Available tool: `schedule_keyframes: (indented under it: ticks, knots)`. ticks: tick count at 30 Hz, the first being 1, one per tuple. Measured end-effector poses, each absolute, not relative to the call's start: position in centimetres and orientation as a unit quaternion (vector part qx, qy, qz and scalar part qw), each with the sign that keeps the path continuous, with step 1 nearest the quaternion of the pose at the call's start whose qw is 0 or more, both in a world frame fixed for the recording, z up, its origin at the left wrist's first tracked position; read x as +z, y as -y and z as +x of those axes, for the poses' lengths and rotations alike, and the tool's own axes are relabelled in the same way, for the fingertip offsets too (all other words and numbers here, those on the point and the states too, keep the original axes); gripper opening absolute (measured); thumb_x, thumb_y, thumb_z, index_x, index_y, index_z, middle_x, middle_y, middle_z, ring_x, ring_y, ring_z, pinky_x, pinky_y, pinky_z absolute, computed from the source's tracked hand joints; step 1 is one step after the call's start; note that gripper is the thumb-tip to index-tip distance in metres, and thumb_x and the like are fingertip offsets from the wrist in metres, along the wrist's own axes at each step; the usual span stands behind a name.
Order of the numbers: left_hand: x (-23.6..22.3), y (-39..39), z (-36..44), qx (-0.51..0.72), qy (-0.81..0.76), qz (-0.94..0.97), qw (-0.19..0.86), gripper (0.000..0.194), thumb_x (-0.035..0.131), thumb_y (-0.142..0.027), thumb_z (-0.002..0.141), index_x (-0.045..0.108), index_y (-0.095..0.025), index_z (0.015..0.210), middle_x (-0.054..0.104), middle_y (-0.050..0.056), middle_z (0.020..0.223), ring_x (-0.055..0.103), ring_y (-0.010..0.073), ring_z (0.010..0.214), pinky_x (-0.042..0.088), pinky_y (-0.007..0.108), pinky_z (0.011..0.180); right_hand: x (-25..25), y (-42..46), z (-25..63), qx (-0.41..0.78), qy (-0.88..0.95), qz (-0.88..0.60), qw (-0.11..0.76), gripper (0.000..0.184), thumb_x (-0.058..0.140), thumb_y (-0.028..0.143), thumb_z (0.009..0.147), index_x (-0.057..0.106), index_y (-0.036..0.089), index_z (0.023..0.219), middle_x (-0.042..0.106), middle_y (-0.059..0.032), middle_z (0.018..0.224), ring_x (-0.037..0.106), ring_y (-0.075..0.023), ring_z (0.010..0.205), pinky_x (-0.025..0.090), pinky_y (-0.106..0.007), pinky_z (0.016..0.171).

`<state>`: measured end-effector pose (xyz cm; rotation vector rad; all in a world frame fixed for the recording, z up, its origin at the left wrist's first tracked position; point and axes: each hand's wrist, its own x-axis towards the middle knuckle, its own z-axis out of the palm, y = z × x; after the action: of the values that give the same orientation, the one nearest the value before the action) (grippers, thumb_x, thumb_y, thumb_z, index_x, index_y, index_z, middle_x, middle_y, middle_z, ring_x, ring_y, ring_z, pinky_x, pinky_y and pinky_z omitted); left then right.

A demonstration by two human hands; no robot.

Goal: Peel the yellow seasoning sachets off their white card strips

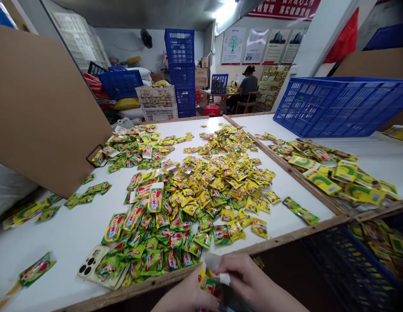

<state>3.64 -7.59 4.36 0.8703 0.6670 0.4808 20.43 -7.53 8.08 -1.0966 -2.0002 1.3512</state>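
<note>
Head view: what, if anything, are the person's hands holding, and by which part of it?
A small open carton: the left hand grips its lower part, the right hand its open end, by a white flap.

Bright ceiling light, pale rear wall, dark fan, red banner

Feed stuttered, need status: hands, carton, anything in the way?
Left hand gripping small carton. Right hand at its open end. Sachets heaped ahead, one atop a phone.

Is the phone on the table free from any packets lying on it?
No, a green packet lies on the phone.
</note>
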Motion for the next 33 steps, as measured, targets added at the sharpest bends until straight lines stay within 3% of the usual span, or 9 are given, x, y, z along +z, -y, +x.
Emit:
schedule_keyframes:
  ticks: [5, 8, 12, 15, 17, 19, 22, 26, 33]
  knots:
    - [2.9, 8.1, 4.3, 0.25, -0.28, 0.474, 0.797, 0.062, 0.07, -0.009, 0.046, 0.05, -0.018, 0.104, 0.053, -0.001, 0.088, 0.052, 0.0167, 0.082, 0.04, 0.027, 0.073, 7.8, 8.7, 20.3, 0.53, 0.731, -0.37, 0.217, 0.021, 0.049, 0.028, 0.083, 0.063, 0.016, 0.072, 0.062, -0.0022, 0.072, 0.055, -0.0135, 0.068, 0.043, -0.021, 0.064]
    - [2.9, 7.8, 3.8, 0.275, -0.317, 0.521, 0.743, 0.09, 0.071, -0.015, 0.057, 0.023, -0.027, 0.133, 0.047, 0.007, 0.125, 0.047, 0.0238, 0.112, 0.035, 0.037, 0.095, 7.6, 7.1, 24.4, 0.457, 0.707, -0.465, 0.272, 0.026, 0.05, 0.036, 0.081, 0.065, 0.017, 0.074, 0.064, -0.0036, 0.069, 0.056, -0.0158, 0.063, 0.044, -0.025, 0.06]
    - [3.5, 5.2, 3.2, 0.306, -0.466, 0.7, 0.446, 0.039, 0.05, -0.023, 0.081, 0.047, -0.026, 0.12, 0.05, 0.007, 0.126, 0.042, 0.0223, 0.119, 0.026, 0.039, 0.104, 10.5, 1.2, 35.1, 0.163, 0.573, -0.714, 0.368, 0.036, 0.047, 0.042, 0.077, 0.06, 0.014, 0.094, 0.059, -0.003, 0.057, 0.05, -0.0162, 0.046, 0.04, -0.028, 0.049]
    - [3.1, 2.9, 4.1, 0.255, -0.45, 0.79, 0.329, 0.032, 0.05, -0.024, 0.081, 0.052, -0.026, 0.113, 0.056, 0.006, 0.119, 0.044, 0.0227, 0.115, 0.03, 0.039, 0.102, 12.3, -2.3, 39.8, 0.024, 0.538, -0.773, 0.335, 0.04, 0.044, 0.033, 0.078, 0.053, 0.011, 0.11, 0.063, -0.012, 0.078, 0.055, -0.0199, 0.06, 0.04, -0.032, 0.061]
    - [2.4, 1.7, 5.4, 0.227, -0.454, 0.812, 0.288, 0.04, 0.056, -0.026, 0.077, 0.051, -0.025, 0.116, 0.056, 0.007, 0.118, 0.043, 0.0265, 0.116, 0.03, 0.043, 0.1, 11.3, -2.7, 38.6, 0.048, 0.565, -0.762, 0.314, 0.032, 0.048, 0.027, 0.074, 0.056, 0.014, 0.102, 0.063, -0.012, 0.085, 0.056, -0.0193, 0.063, 0.039, -0.031, 0.063]
    - [1.7, 0.9, 6.6, 0.225, -0.482, 0.804, 0.265, 0.044, 0.06, -0.025, 0.073, 0.052, -0.02, 0.116, 0.056, 0.01, 0.116, 0.041, 0.0315, 0.115, 0.029, 0.049, 0.097, 8.3, -1.8, 34.8, 0.104, 0.598, -0.743, 0.281, 0.014, 0.055, 0.025, 0.069, 0.059, 0.019, 0.08, 0.062, -0.004, 0.069, 0.053, -0.0172, 0.056, 0.037, -0.028, 0.058]
    - [0.9, 0.3, 7.6, 0.241, -0.511, 0.782, 0.264, 0.027, 0.062, -0.02, 0.07, 0.06, -0.016, 0.096, 0.057, 0.012, 0.105, 0.042, 0.0342, 0.111, 0.027, 0.053, 0.095, 3.0, 0.3, 28.5, 0.171, 0.622, -0.718, 0.261, 0.014, 0.066, 0.025, 0.058, 0.054, 0.02, 0.064, 0.056, 0.0002, 0.059, 0.054, -0.0184, 0.061, 0.035, -0.026, 0.057]
    - [0.5, 0.2, 6.9, 0.273, -0.51, 0.754, 0.311, 0.011, 0.06, -0.021, 0.072, 0.06, -0.02, 0.083, 0.061, 0.006, 0.096, 0.049, 0.0285, 0.104, 0.033, 0.045, 0.093, 0.0, 1.1, 26.0, 0.245, 0.604, -0.692, 0.309, 0.019, 0.063, 0.019, 0.057, 0.046, 0.02, 0.066, 0.054, 0.0006, 0.064, 0.054, -0.0177, 0.064, 0.037, -0.026, 0.057]
    - [1.0, 0.5, 4.8, 0.338, -0.488, 0.662, 0.457, 0.022, 0.045, -0.035, 0.083, 0.056, -0.017, 0.077, 0.067, 0.005, 0.075, 0.063, 0.0191, 0.069, 0.047, 0.026, 0.059, 3.0, 1.0, 26.6, 0.42, 0.555, -0.588, 0.412, 0.029, 0.051, 0.048, 0.074, 0.039, 0.021, 0.072, 0.044, 0.0092, 0.044, 0.045, -0.0102, 0.034, 0.04, -0.023, 0.035]
